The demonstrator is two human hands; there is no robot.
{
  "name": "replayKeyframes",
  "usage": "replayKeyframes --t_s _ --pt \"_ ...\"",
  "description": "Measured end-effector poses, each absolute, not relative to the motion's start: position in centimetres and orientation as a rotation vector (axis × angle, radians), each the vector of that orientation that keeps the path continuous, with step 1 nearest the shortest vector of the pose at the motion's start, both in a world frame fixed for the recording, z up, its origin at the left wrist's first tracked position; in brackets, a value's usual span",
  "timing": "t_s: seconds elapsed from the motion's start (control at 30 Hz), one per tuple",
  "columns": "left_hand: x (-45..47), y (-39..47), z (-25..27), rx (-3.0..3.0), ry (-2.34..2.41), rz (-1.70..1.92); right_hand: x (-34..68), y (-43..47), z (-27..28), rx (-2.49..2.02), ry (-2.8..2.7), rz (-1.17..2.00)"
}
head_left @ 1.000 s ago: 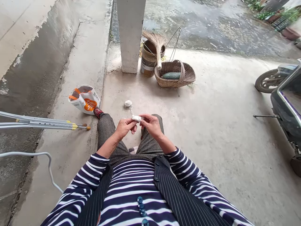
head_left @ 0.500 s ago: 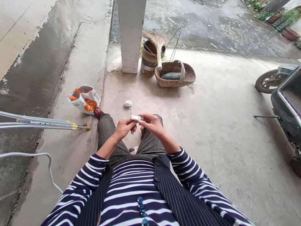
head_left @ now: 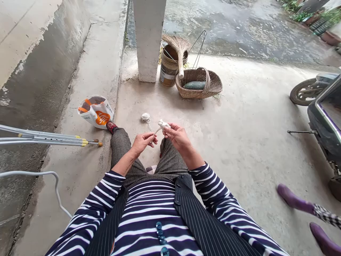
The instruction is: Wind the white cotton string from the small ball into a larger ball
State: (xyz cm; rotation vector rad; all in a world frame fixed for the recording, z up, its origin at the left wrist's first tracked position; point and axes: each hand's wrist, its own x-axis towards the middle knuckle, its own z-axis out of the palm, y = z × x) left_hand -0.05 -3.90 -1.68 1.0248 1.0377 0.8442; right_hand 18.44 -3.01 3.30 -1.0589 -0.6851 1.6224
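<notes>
White bundle (head_left: 162, 124) is pinched in the right hand (head_left: 178, 138), its cord (head_left: 157, 131) in the left hand (head_left: 141, 144). Floor (head_left: 239, 138) spreads right to a scooter (head_left: 323, 122); bag (head_left: 99, 116) and crutches (head_left: 57, 139) bound the left, basket (head_left: 194, 94) far.

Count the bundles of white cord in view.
2: a round ball on the floor beyond the left hand, and a small wound bundle in the right hand. The bag could hide more.
</notes>
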Motion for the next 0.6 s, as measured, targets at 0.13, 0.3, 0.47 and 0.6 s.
replayKeyframes --t_s 0.13,0.3,0.47,0.6 --pt "-1.3 -3.5 -3.3 1.084 1.102 0.776 19.3 -2.7 4.0 -1.069 -0.655 1.582" --pt "-2.8 -2.7 -4.8 1.244 1.328 0.748 20.0 -2.7 4.3 -1.089 -0.645 1.576" --pt "-1.6 -2.7 -2.7 1.393 1.348 0.869 19.7 -3.0 3.7 -1.103 -0.677 1.632" --pt "0.7 -2.5 0.0 1.298 1.139 1.013 19.2 -3.2 3.4 -1.091 -0.684 1.672"
